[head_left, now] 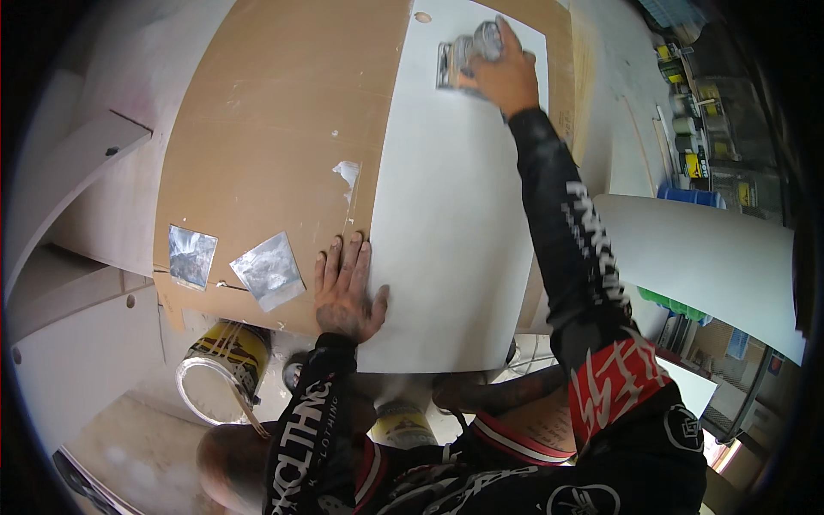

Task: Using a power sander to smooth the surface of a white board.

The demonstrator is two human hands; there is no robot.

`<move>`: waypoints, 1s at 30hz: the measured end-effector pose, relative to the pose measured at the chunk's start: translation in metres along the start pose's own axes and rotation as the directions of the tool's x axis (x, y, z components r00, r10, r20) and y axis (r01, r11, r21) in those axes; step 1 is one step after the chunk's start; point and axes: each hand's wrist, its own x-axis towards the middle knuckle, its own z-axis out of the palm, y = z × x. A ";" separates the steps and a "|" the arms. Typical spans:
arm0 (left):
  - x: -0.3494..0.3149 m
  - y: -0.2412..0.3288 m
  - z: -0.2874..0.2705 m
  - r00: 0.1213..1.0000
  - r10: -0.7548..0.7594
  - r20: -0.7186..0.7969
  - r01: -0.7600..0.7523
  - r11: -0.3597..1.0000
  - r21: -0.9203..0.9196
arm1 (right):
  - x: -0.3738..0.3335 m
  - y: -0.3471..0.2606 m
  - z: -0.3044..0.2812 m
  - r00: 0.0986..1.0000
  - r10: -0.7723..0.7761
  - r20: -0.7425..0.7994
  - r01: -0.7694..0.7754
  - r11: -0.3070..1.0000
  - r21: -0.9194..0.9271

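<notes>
right hand (511, 79) is clamped on the grey sander (463, 58) (a sander by its shape; it's blurred), fingers wrapped over its top and right side. sander is at the far end of the white panel (455, 197), base on its face as far as i can tell. left hand (345, 296) grips nothing: flat, palm down, fingers a bit apart, straddling the panel's left edge toward the near end, thumb over the white, other fingers on the brown cardboard (275, 112).

key relation: panel's long axis runs near to far, and most of its length lies on the near side of the sander, between it and my body. right hand is on the sander, coming at it from the right; left hand is well apart, near and left. sander's own long axis: can't tell through the blur.

counts: one sander. one panel under it, with one round brown spot (422, 17) at the far left corner. one torn white scrap (346, 176) on the cardboard. two silvery squares, a left one (192, 257) and a right one (268, 270), apart, both left of my left hand. two buckets: a yellow-and-black bucket (223, 369) near left, a partly hidden bucket (402, 427) by my legs. one white sheet (704, 257) off to the right. cans (692, 165) far right: several, too small to count.
</notes>
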 end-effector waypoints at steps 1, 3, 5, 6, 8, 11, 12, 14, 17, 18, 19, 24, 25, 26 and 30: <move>-0.004 -0.004 0.002 1.000 0.001 -0.012 -0.001 1.000 0.011 | 0.014 -0.001 0.011 0.998 0.050 0.033 -0.050 0.999 -0.006; -0.006 -0.004 0.002 1.000 0.004 -0.014 -0.004 1.000 0.011 | 0.044 0.008 0.024 0.993 0.097 0.061 -0.096 0.995 -0.026; 0.000 0.003 0.008 0.999 0.018 -0.028 -0.018 1.000 -0.014 | 0.066 0.030 0.024 0.861 -0.466 0.203 0.469 0.573 -0.673; 0.003 0.006 0.009 0.999 0.026 -0.027 -0.026 1.000 -0.015 | 0.065 0.034 0.023 0.858 -0.468 0.209 0.473 0.565 -0.676; -0.001 0.002 0.006 1.000 0.010 -0.015 -0.010 1.000 0.003 | 0.043 0.014 0.024 0.973 -0.230 -0.006 0.227 0.961 -0.160; -0.008 -0.006 0.003 0.999 -0.026 0.027 0.025 0.998 0.052 | -0.017 -0.024 0.007 0.996 0.074 0.040 -0.075 0.997 0.031; -0.008 -0.006 0.004 1.000 -0.016 0.021 0.015 0.999 0.051 | -0.039 -0.033 -0.003 0.992 0.098 0.076 -0.103 0.993 0.059; -0.007 -0.008 0.001 1.000 -0.010 0.011 0.009 0.999 0.053 | -0.085 -0.057 -0.023 0.984 0.128 0.120 -0.140 0.985 0.097; -0.002 -0.003 0.005 1.000 0.018 -0.010 -0.018 1.000 0.019 | -0.154 -0.076 -0.050 0.996 0.017 0.089 -0.026 0.995 0.101; -0.003 -0.005 0.005 1.000 0.016 -0.004 -0.016 0.999 0.045 | -0.177 -0.087 -0.054 0.994 0.022 0.108 -0.035 0.993 0.114; -0.004 -0.003 0.012 1.000 0.017 0.000 -0.017 0.998 0.055 | -0.200 -0.093 -0.060 0.992 0.026 0.127 -0.040 0.993 0.113; -0.005 -0.004 0.008 1.000 -0.001 0.007 0.000 0.998 0.067 | -0.273 -0.144 -0.088 0.976 0.084 0.199 -0.117 0.980 0.159; -0.006 -0.005 0.007 0.999 -0.015 0.029 0.013 0.997 0.072 | -0.281 -0.147 -0.087 0.979 0.077 0.191 -0.105 0.984 0.142; -0.005 -0.003 0.007 1.000 -0.015 0.022 0.014 0.997 0.073 | -0.283 -0.147 -0.087 0.985 0.049 0.167 -0.075 0.985 0.153; -0.009 -0.006 0.006 1.000 -0.017 0.007 0.017 0.999 0.043 | -0.264 -0.142 -0.071 0.984 0.068 0.167 -0.098 0.979 0.179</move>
